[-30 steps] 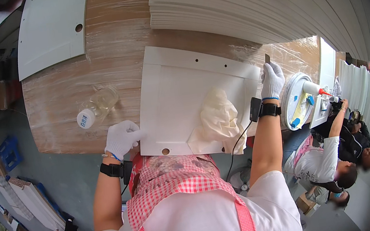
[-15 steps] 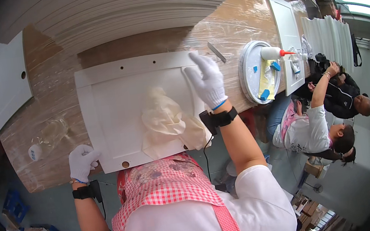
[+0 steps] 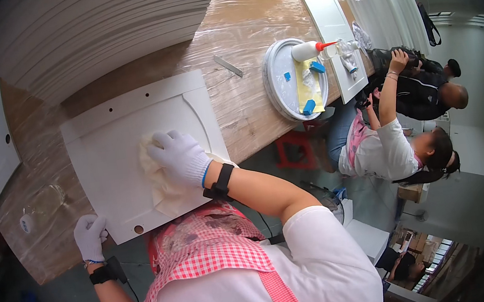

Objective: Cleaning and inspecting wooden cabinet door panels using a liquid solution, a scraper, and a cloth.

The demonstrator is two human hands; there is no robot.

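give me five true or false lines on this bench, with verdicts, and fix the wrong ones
1. The right hand is on the cream cloth. True.
2. The left hand holds the metal strip. False: that hand is at the edge of the white panel; the strip lies on the table.
3. The squeeze bottle has a red tip. True.
4. The yellow sheet lies on the white panel. False: it lies on the round container.
5. Two small dark holes show near the panel's far edge. True.
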